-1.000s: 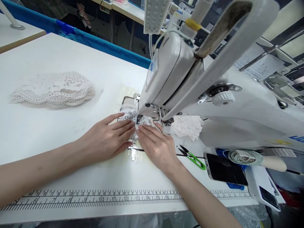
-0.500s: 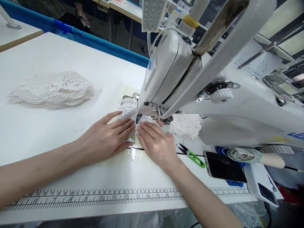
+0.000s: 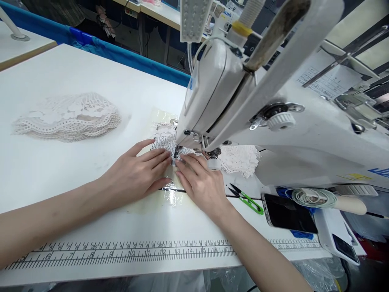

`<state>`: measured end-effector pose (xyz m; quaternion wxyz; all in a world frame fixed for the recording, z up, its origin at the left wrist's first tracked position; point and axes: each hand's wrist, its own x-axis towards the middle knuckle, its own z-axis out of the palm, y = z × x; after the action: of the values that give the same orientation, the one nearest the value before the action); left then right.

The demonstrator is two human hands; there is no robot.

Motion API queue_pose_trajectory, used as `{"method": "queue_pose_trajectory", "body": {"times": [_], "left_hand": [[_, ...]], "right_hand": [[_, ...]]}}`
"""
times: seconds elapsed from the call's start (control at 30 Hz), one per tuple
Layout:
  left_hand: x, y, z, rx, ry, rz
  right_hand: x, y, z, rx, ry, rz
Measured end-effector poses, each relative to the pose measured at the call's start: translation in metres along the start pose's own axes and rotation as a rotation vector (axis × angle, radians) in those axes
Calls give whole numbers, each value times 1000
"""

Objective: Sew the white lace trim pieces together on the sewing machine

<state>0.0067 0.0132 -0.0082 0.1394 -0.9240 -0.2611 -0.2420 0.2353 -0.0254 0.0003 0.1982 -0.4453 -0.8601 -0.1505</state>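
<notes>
We count two bare hands: one left hand [image 3: 135, 172] and one right hand [image 3: 202, 184]. White lace shows in three places: one layered pile [image 3: 68, 117] on the left, one flat piece [image 3: 164, 140] at the fingers, and one bundle [image 3: 240, 159] to the right; we cannot number the layers or tell whether the last two join. We find two sewing machines, one close machine [image 3: 209, 85] and one background machine [image 3: 223, 20]. We also count one pair of green snips [image 3: 249, 202], one phone [image 3: 288, 213], one coil of cord [image 3: 313, 198], one white device [image 3: 325, 229], one printed sheet [image 3: 323, 77] and one measuring scale [image 3: 146, 252].
</notes>
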Motion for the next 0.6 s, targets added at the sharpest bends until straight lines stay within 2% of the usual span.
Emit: {"method": "queue_pose_trajectory", "body": {"times": [0.2, 0.6], "left_hand": [[3, -5, 6, -22, 34, -2], [3, -16, 1, 60, 21, -91]], "right_hand": [[0, 5, 2, -27, 29, 9], [-1, 9, -9, -2, 63, 52]]}}
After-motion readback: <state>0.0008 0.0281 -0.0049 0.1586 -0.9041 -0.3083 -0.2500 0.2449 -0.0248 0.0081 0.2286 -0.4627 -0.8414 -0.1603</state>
